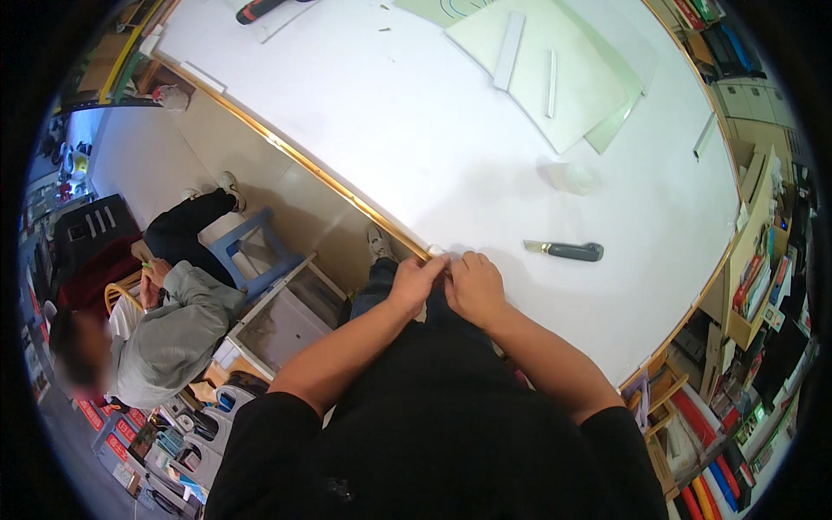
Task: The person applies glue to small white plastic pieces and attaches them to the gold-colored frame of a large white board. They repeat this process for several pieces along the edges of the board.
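Observation:
My left hand and my right hand meet at the near edge of the white table, close to my body. Both have their fingers closed, thumbs and fingertips nearly touching. A small whitish bit shows at the left fingertips; what it is, and what else the fingers hold, is hidden. Right of my hands lies a utility knife with a dark handle, its blade end pointing left. Farther back sits a translucent, crumpled-looking whitish lump.
Pale green sheets with white strips lie at the far right. A red-and-black handle is at the far left. Left of the table, a person in grey sits by a blue stool. Loaded shelves stand right.

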